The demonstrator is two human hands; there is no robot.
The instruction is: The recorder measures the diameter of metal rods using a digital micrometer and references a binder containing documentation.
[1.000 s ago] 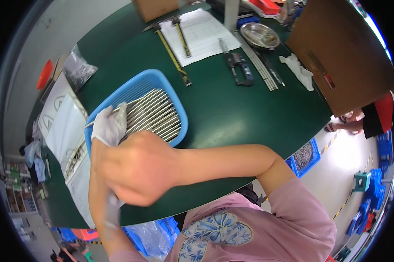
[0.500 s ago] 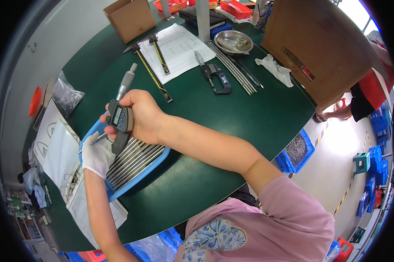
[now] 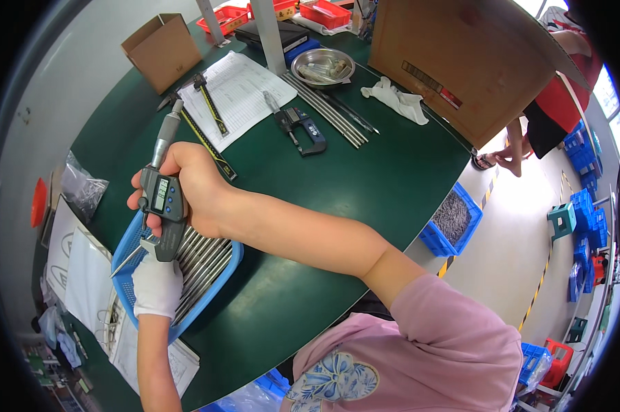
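My right hand (image 3: 199, 184), bare, is wrapped round a grey digital micrometer (image 3: 160, 206), its thimble pointing up and away. Below it my left hand (image 3: 157, 287), in a white glove, is closed on a thin metal rod (image 3: 127, 260). The rod slants up to the micrometer's frame; whether it touches the measuring faces I cannot tell. Part of the gloved fingers is hidden behind the micrometer. Both hands are over a blue plastic basket (image 3: 236, 264) holding several shiny metal rods (image 3: 205, 264).
Beyond lie calipers (image 3: 210, 110), a paper sheet (image 3: 245, 82), a second micrometer (image 3: 300, 130), loose rods (image 3: 330, 113), a metal bowl (image 3: 324, 66) and a white glove (image 3: 396, 101). A large cardboard box (image 3: 454, 69) stands right; a person (image 3: 564, 103) is behind it. Left are a bag (image 3: 83, 185) and binder (image 3: 83, 268).
The view has shifted, so the table things sit further left. My right hand has turned the micrometer's display more toward me. The gloved hand sits lower under it, and more of the rod shows.
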